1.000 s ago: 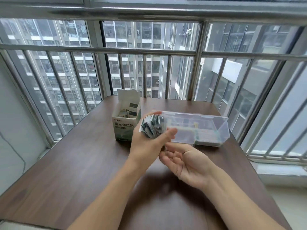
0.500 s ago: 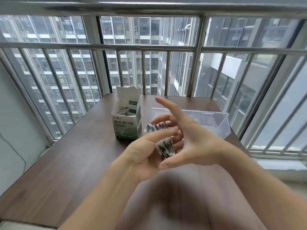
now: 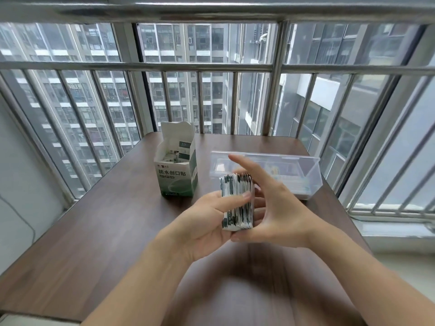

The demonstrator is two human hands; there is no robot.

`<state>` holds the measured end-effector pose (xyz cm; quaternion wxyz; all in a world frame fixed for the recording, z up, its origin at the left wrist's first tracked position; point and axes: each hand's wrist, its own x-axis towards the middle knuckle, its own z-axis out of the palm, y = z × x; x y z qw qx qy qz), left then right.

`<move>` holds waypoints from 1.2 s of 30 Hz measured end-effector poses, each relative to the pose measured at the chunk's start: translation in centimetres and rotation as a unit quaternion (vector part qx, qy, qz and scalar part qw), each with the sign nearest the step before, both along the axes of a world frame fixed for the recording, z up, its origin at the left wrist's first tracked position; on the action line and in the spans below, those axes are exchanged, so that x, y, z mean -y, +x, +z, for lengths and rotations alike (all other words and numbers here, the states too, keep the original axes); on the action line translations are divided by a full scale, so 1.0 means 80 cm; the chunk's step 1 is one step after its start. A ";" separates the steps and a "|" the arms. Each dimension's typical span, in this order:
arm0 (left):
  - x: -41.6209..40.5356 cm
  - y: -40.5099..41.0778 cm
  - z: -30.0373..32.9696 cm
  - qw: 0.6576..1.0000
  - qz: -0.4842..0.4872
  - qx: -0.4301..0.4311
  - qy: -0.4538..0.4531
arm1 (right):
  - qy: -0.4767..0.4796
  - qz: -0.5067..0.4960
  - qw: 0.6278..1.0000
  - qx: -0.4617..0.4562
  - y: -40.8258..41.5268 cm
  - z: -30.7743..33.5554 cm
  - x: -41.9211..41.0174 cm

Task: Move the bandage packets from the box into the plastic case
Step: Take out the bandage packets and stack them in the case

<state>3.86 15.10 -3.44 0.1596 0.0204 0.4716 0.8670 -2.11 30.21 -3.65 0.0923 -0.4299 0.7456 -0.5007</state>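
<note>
Head view: left hand (image 3: 207, 222) grips white, dark-striped bandage packets (image 3: 236, 201).

Enclosed high-rise apartment balcony, residential.

Dark wood-grain table (image 3: 98, 231) set against floor-to-ceiling windows; metal safety bars (image 3: 141, 65) across the glass; dense residential tower blocks (image 3: 179, 90) close outside, seen from well above ground; pale plastered side wall (image 3: 21, 184) at left; white window sill (image 3: 395, 231) at right.
</note>
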 end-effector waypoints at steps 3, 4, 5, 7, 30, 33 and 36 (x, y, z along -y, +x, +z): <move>-0.004 -0.004 -0.013 0.999 0.052 0.014 0.003 | -0.011 -0.007 0.999 0.037 0.002 -0.013 0.002; -0.006 -0.007 -0.018 0.997 0.072 0.027 0.016 | -0.056 -0.021 0.995 0.082 0.004 -0.016 0.004; -0.007 -0.009 -0.022 0.995 0.090 0.041 0.029 | -0.109 -0.046 0.985 0.128 0.008 -0.019 0.008; -0.008 -0.011 -0.027 0.990 0.115 0.066 0.057 | -0.172 -0.120 0.959 0.190 0.012 -0.023 0.019; -0.005 -0.011 -0.037 0.981 0.193 0.014 -0.007 | -0.335 -0.126 0.830 0.429 0.020 -0.047 0.026; -0.004 -0.014 -0.039 0.976 0.216 0.005 -0.032 | -0.334 -0.099 0.834 0.428 0.024 -0.045 0.030; -0.003 -0.016 -0.042 0.969 0.241 0.003 -0.050 | -0.321 -0.108 0.835 0.434 0.025 -0.048 0.034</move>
